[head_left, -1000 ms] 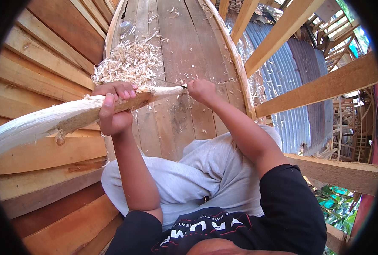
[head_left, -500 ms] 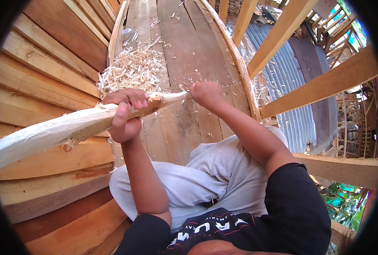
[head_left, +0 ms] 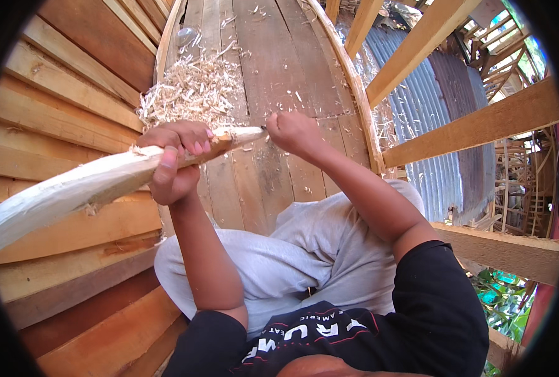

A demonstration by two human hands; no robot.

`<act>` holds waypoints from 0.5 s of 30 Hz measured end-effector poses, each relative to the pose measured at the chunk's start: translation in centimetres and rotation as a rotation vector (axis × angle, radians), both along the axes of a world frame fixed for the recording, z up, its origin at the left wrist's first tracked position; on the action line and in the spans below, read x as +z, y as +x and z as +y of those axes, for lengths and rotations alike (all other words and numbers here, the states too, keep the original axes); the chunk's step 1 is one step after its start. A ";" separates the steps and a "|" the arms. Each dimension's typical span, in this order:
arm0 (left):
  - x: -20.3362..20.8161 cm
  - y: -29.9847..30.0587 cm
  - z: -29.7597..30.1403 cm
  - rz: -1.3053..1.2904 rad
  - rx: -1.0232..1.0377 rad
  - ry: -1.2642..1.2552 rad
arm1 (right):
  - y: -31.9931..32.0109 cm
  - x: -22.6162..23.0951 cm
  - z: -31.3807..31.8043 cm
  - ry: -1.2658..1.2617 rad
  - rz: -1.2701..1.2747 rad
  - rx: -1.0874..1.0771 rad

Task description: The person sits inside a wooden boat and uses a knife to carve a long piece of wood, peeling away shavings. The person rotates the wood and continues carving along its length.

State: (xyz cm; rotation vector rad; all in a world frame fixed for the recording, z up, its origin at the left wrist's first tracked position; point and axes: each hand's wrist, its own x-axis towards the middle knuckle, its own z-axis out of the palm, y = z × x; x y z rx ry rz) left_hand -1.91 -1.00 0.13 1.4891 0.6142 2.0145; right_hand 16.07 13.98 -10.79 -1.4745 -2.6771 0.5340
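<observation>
A long, pale, peeled wooden pole [head_left: 84, 179] slants across the left side, its narrowed end pointing right. My left hand [head_left: 177, 179] is wrapped round it near that end, thumb on the near side and fingers curled over the top. Just beyond the tip, my right hand [head_left: 294, 133] is closed in a fist, palm side hidden. A small dark bit shows between the fist and the pole's tip; the rest of whatever it belongs to is hidden. Beside my left hand the pole has a brown, barked patch.
A heap of curled wood shavings [head_left: 194, 91] lies on the plank floor [head_left: 273, 56] beyond my hands, with a clear cup-like container [head_left: 187, 36] behind it. Stacked boards [head_left: 59, 151] form the left side. Wooden posts [head_left: 418, 53] and corrugated metal sheets [head_left: 411, 107] stand at right.
My right fist has shifted a little left and away from me, staying by the pole's tip. My left hand and the pole's end have moved slightly left as well.
</observation>
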 end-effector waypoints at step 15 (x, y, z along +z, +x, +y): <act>-0.7 1.1 1.1 -0.015 0.162 0.056 | -0.6 0.5 -0.4 -0.145 0.657 0.016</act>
